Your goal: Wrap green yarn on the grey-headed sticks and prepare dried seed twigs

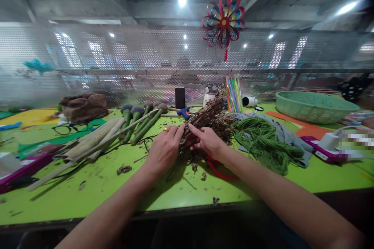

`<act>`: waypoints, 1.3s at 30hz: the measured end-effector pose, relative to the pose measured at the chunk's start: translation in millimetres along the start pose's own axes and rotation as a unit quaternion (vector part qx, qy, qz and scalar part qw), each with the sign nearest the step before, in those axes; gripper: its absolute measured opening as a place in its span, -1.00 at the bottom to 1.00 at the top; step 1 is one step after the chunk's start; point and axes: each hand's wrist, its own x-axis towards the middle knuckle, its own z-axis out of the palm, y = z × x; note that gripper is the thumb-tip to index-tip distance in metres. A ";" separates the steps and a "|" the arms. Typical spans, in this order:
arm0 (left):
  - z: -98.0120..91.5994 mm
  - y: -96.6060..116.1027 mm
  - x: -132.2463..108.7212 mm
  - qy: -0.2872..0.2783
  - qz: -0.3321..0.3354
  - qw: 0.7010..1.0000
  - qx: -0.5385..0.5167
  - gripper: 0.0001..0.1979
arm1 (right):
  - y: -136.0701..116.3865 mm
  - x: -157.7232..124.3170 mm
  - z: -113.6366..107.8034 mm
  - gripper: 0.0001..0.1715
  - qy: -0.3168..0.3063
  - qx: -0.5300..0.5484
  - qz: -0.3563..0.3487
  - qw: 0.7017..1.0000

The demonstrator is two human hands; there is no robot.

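Note:
A bundle of brown dried plant stems (217, 114) rises from the table between my hands, its dry, crumbly heads leaning up and to the right. My left hand (165, 146) is closed at the bundle's lower left side, a ring on one finger. From the right, my right hand (209, 140) pinches the same stems with thumb and fingers; its fingertips are partly hidden among them. Below my right wrist shows a curved red loop (220, 173), mostly covered. A tangled hank of green yarn (265, 142) lies right of the bundle on grey cloth (286, 132).
Green-wrapped sticks with round grey heads (137, 113), pale husks (90, 140) and glasses (71, 127) lie left. Behind stand a black box (180, 98), a bottle (209, 97) and pipe cleaners (233, 95). A green basin (315, 107) sits right. Purple power strips flank both sides.

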 end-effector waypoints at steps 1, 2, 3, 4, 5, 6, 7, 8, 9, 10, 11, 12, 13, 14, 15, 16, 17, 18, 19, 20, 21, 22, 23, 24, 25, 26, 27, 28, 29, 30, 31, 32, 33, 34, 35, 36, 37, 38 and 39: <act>-1.7 3.0 0.2 0.000 0.003 1.000 -0.001 -0.49 | 1.1 0.1 0.4 -0.58 -0.002 0.008 0.003 1.000; -3.1 5.9 0.4 0.000 0.002 1.000 -0.002 -0.49 | 2.1 0.3 0.5 -0.56 -0.004 0.015 0.007 1.000; -4.0 8.6 0.5 -0.001 0.002 1.000 -0.004 -0.50 | 2.9 0.5 0.5 -0.55 -0.006 0.022 0.013 1.000; -4.7 11.0 0.6 -0.004 0.004 1.000 -0.007 -0.50 | 3.4 0.7 0.1 -0.56 -0.008 0.030 0.019 0.999; -5.1 13.1 0.7 -0.008 0.008 1.000 -0.012 -0.50 | 3.6 0.9 -0.4 -0.58 -0.009 0.039 0.022 0.999; -5.4 14.8 0.7 -0.012 0.010 1.000 -0.017 -0.50 | 3.5 1.0 -1.1 -0.61 -0.010 0.049 0.023 0.998; -5.8 16.1 0.8 -0.015 0.010 1.000 -0.023 -0.51 | 3.2 1.1 -1.9 -0.66 -0.009 0.059 0.023 0.998; -6.3 17.0 0.9 -0.018 0.008 0.999 -0.031 -0.52 | 2.7 1.2 -2.7 -0.70 -0.010 0.068 0.022 0.997; -6.9 17.5 1.0 -0.022 0.003 0.999 -0.040 -0.52 | 2.2 1.4 -3.5 -0.75 -0.012 0.076 0.022 0.997; -7.8 17.4 1.2 -0.026 -0.005 0.998 -0.052 -0.51 | 1.7 1.5 -4.3 -0.78 -0.016 0.081 0.023 0.996; -8.7 16.9 1.3 -0.030 -0.013 0.997 -0.067 -0.50 | 1.2 1.7 -5.0 -0.80 -0.020 0.084 0.025 0.996; -9.7 16.0 1.5 -0.035 -0.019 0.996 -0.084 -0.49 | 0.7 1.9 -5.7 -0.81 -0.023 0.084 0.029 0.996; -10.5 14.7 1.6 -0.040 -0.026 0.994 -0.101 -0.47 | 0.3 2.1 -6.3 -0.83 -0.025 0.083 0.032 0.996; -10.9 13.0 1.6 -0.044 -0.033 0.992 -0.116 -0.46 | -0.2 2.3 -6.9 -0.84 -0.026 0.082 0.035 0.996; -10.9 11.1 1.5 -0.047 -0.040 0.990 -0.128 -0.46 | -0.7 2.5 -7.5 -0.85 -0.027 0.082 0.039 0.996; -10.2 9.0 1.4 -0.050 -0.048 0.988 -0.141 -0.46 | -1.4 2.5 -8.0 -0.85 -0.028 0.082 0.044 0.995; -8.8 6.5 1.4 -0.053 -0.057 0.985 -0.156 -0.45 | -2.4 2.3 -8.4 -0.85 -0.030 0.080 0.050 0.995; -6.8 3.9 1.4 -0.056 -0.066 0.980 -0.177 -0.46 | -3.6 2.0 -8.7 -0.83 -0.033 0.078 0.056 0.995; -4.1 0.9 1.5 -0.058 -0.077 0.974 -0.206 -0.48 | -4.9 1.6 -8.9 -0.82 -0.036 0.075 0.061 0.995; -1.0 -2.3 1.8 -0.062 -0.090 0.965 -0.240 -0.51 | -6.4 1.0 -9.0 -0.79 -0.036 0.072 0.065 0.995; 2.3 -5.6 2.2 -0.062 -0.108 0.954 -0.273 -0.55 | -7.8 0.4 -9.1 -0.77 -0.034 0.069 0.067 0.995; 5.7 -8.8 2.7 -0.063 -0.127 0.944 -0.298 -0.59 | -9.0 -0.2 -9.1 -0.76 -0.025 0.067 0.064 0.995; 9.0 -11.9 3.3 -0.066 -0.147 0.936 -0.313 -0.62 | -10.1 -0.9 -9.1 -0.76 -0.011 0.065 0.057 0.996; 11.9 -14.5 3.7 -0.070 -0.165 0.931 -0.319 -0.65 | -10.9 -1.5 -9.2 -0.77 0.007 0.062 0.048 0.997; 14.4 -16.5 4.1 -0.074 -0.180 0.928 -0.319 -0.67 | -11.6 -2.0 -9.4 -0.78 0.025 0.060 0.038 0.997; 16.5 -17.7 4.3 -0.079 -0.188 0.927 -0.316 -0.69 | -12.1 -2.5 -9.5 -0.79 0.042 0.058 0.028 0.997; 18.1 -18.1 4.3 -0.083 -0.193 0.926 -0.314 -0.70 | -12.6 -2.9 -9.6 -0.79 0.053 0.058 0.019 0.997; 19.3 -17.6 4.1 -0.086 -0.194 0.926 -0.312 -0.71 | -13.1 -3.3 -9.6 -0.78 0.058 0.059 0.013 0.996; 19.9 -16.6 4.0 -0.087 -0.194 0.927 -0.310 -0.71 | -13.8 -3.8 -9.5 -0.76 0.058 0.062 0.011 0.996; 20.0 -15.0 3.8 -0.089 -0.192 0.928 -0.308 -0.72 | -14.5 -4.2 -9.3 -0.75 0.057 0.066 0.010 0.996; 19.5 -13.3 3.6 -0.092 -0.186 0.929 -0.306 -0.72 | -15.4 -4.6 -9.0 -0.73 0.054 0.070 0.008 0.996; 18.3 -11.6 3.6 -0.094 -0.178 0.932 -0.303 -0.72 | -16.3 -5.0 -8.7 -0.70 0.049 0.074 0.006 0.996; 16.5 -10.1 3.7 -0.095 -0.170 0.935 -0.295 -0.71 | -17.2 -5.4 -8.3 -0.68 0.044 0.080 0.002 0.996; 14.1 -9.1 4.0 -0.092 -0.163 0.941 -0.282 -0.71 | -18.2 -5.7 -8.1 -0.66 0.040 0.086 -0.004 0.996; 11.4 -8.5 4.4 -0.085 -0.161 0.948 -0.261 -0.69 | -19.0 -5.9 -7.9 -0.64 0.036 0.093 -0.010 0.995; 8.5 -8.5 4.8 -0.076 -0.165 0.955 -0.234 -0.67 | -19.8 -6.1 -7.9 -0.62 0.031 0.100 -0.016 0.994; 5.6 -9.0 5.2 -0.065 -0.173 0.961 -0.204 -0.65 | -20.5 -6.2 -8.0 -0.61 0.028 0.107 -0.020 0.994; 3.0 -9.7 5.5 -0.054 -0.180 0.966 -0.179 -0.64 | -21.2 -6.2 -8.4 -0.60 0.024 0.113 -0.022 0.993; 0.6 -10.4 5.7 -0.043 -0.182 0.970 -0.158 -0.64 | -21.8 -6.2 -8.9 -0.59 0.022 0.117 -0.024 0.993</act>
